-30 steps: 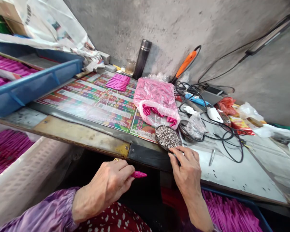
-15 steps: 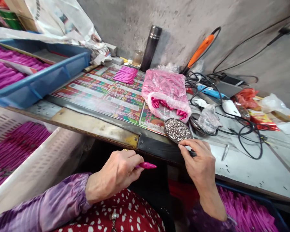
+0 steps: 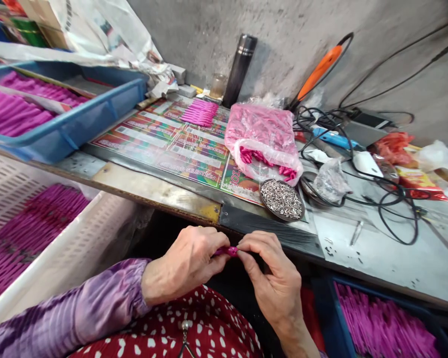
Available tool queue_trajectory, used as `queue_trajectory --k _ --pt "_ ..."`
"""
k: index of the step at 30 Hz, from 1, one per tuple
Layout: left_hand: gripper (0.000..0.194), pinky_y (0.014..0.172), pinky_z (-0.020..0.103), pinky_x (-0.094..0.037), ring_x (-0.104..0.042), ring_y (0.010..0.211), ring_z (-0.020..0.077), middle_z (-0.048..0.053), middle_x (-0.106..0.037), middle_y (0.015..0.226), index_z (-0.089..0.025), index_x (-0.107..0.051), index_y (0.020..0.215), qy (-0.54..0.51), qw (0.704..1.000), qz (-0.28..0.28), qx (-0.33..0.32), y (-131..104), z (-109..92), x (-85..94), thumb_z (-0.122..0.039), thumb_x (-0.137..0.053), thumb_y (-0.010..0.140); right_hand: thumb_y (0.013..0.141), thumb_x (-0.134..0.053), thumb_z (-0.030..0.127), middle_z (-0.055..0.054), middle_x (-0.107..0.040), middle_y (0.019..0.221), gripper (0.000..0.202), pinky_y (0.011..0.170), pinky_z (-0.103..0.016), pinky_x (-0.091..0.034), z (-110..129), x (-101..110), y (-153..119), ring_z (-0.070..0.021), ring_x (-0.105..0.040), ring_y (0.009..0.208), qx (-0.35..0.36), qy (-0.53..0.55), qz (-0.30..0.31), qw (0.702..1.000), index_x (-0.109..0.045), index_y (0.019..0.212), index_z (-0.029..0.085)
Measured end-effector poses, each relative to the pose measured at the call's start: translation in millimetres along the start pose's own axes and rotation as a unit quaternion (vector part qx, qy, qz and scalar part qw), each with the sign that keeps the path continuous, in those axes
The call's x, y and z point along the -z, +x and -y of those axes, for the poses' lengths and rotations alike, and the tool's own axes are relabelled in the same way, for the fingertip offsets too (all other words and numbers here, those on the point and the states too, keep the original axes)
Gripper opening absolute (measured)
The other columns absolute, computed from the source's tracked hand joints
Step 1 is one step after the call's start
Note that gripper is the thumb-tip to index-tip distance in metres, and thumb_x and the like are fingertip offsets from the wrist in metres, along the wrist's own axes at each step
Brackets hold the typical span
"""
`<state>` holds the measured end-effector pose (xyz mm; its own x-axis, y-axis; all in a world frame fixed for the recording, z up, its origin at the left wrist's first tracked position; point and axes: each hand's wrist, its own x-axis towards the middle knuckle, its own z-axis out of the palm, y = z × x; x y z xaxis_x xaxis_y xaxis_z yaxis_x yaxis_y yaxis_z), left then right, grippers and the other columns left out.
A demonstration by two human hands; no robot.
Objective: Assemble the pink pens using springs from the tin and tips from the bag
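Note:
Between my two hands, in front of the table edge, is a magenta pointed piece (image 3: 231, 251). My left hand (image 3: 192, 263) is closed round its body. My right hand (image 3: 274, 278) pinches at its tip with thumb and forefinger; whether a small metal part is also between those fingers is hidden. A round dark dish (image 3: 282, 200) heaped with small silver metal parts sits at the table's front edge, beyond my right hand. Behind it lies an open pink plastic bag (image 3: 261, 134) of pink pieces.
At the left are a blue tray (image 3: 97, 117) and a white basket (image 3: 70, 253) of magenta pieces. A blue bin (image 3: 328, 298) stands low at the right. Cables (image 3: 384, 199) cover the table's right part. A dark flask (image 3: 240, 69) stands by the wall.
My right hand has moved from the dish's edge down and left to the magenta piece's tip. My left hand still holds the piece. The view has shifted slightly.

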<state>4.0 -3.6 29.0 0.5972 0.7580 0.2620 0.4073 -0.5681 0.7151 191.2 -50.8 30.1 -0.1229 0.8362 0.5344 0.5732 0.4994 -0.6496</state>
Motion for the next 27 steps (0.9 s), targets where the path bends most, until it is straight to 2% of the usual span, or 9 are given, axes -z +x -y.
queue_trajectory --k 10,17,22,27 --pt "0.009 0.062 0.027 -0.042 -0.063 0.068 0.0169 0.002 -0.066 0.076 -0.016 -0.07 0.093 0.074 0.997 0.027 -0.005 -5.1 1.8 -1.5 -0.018 -0.061 0.093 0.095 -0.062 0.007 -0.004 -0.067 0.091 0.013 0.083 -0.033 -0.051 1.3 -2.0 -2.8 -0.0184 -0.058 0.091 0.022 -0.037 0.01 0.999 -0.066 0.094 0.019" --pt "0.014 0.061 0.029 -0.043 -0.061 0.066 0.018 0.002 -0.065 0.077 -0.016 -0.066 0.088 0.14 0.989 0.025 -0.032 -7.0 1.3 -2.2 -0.019 -0.056 0.097 0.093 -0.061 0.004 -0.008 -0.072 0.092 0.018 0.08 -0.038 -0.058 1.2 -6.5 -4.4 -0.0218 -0.064 0.089 0.11 -0.143 -0.009 0.984 -0.071 0.1 0.017" --pt "0.02 0.062 0.031 -0.046 -0.062 0.067 0.0194 0.003 -0.066 0.079 -0.015 -0.067 0.092 0.147 0.988 0.024 -0.044 -6.2 0.9 -0.6 -0.02 -0.05 0.1 0.092 -0.063 0.005 -0.011 -0.076 0.099 0.025 0.082 -0.042 -0.062 -5.8 -14.7 -18.1 -0.0257 -0.07 0.097 0.177 -0.249 -0.043 0.951 -0.073 0.112 0.017" --pt "0.021 0.061 0.031 -0.046 -0.062 0.067 0.0194 0.003 -0.066 0.079 -0.016 -0.067 0.091 0.161 0.986 0.021 -0.046 -2.9 0.8 1.3 -0.02 -0.048 0.101 0.093 -0.061 0.004 -0.011 -0.076 0.102 0.029 0.083 -0.038 -0.063 -9.5 -15.6 -19.7 -0.0239 -0.07 0.1 0.195 -0.243 -0.053 0.949 -0.071 0.117 0.016"
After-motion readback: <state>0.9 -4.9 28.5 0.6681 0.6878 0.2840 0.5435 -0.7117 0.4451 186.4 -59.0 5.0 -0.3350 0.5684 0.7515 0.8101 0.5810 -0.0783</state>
